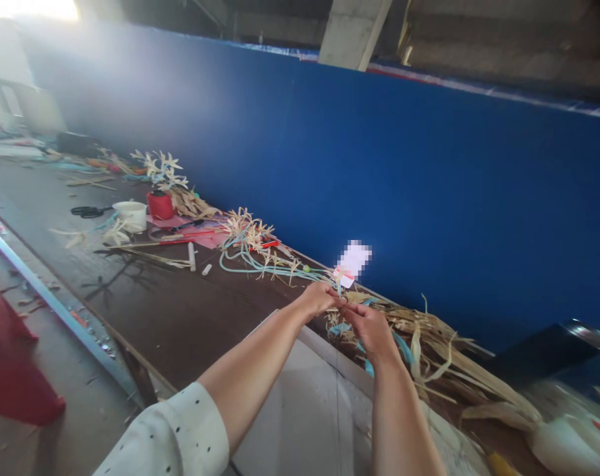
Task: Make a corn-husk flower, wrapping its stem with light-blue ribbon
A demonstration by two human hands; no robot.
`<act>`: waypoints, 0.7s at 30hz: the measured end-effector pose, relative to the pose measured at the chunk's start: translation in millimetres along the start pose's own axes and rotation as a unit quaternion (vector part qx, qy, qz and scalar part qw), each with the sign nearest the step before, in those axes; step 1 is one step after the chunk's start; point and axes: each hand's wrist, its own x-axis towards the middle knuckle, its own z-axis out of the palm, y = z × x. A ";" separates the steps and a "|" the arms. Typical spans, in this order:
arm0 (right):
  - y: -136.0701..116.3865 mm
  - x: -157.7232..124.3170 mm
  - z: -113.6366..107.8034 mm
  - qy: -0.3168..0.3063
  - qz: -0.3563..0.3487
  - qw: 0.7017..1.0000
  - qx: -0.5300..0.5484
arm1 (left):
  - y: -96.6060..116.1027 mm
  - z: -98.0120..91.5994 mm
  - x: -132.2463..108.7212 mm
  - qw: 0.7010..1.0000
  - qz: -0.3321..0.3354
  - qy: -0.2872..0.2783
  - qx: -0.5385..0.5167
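My left hand (320,299) and my right hand (372,325) meet over the table's far side, fingertips pinched close together. Whatever they pinch is too small to make out; a thin pale blue strip (338,285) shows just above the fingertips. Left of them lie pale blue stems (245,266) topped with cream, star-shaped dried-leaf flowers (248,230). A white card or paper (347,280), partly blurred out, is just behind the fingers. Dried husk strips (429,328) and light blue scraps spread beside and beyond my right hand.
On the brown table (191,317) stand a white cup (131,217) and a red thread spool (160,205), near black scissors (89,211). A blue partition (379,165) runs along the back. A dark cylinder (542,357) and a white container (572,439) are at right. A red stool (12,363) stands at lower left.
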 end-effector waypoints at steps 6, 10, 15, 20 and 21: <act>-0.9 -3.2 5.9 0.017 0.017 1.000 0.017 | -5.2 2.4 -0.9 0.999 -0.028 0.017 -0.016; 6.3 0.8 7.1 0.036 0.039 0.998 0.044 | -7.3 4.7 -2.3 0.997 -0.004 0.015 -0.071; 8.4 2.4 7.0 0.066 0.073 0.985 0.142 | -7.7 7.7 -2.0 0.987 0.007 -0.044 -0.155; 6.4 0.9 5.9 0.081 0.070 0.978 0.176 | -6.6 11.5 -2.6 0.977 0.008 -0.066 -0.200; 7.6 1.2 5.7 0.083 0.066 0.980 0.168 | -6.6 12.1 -3.0 0.976 0.015 -0.074 -0.203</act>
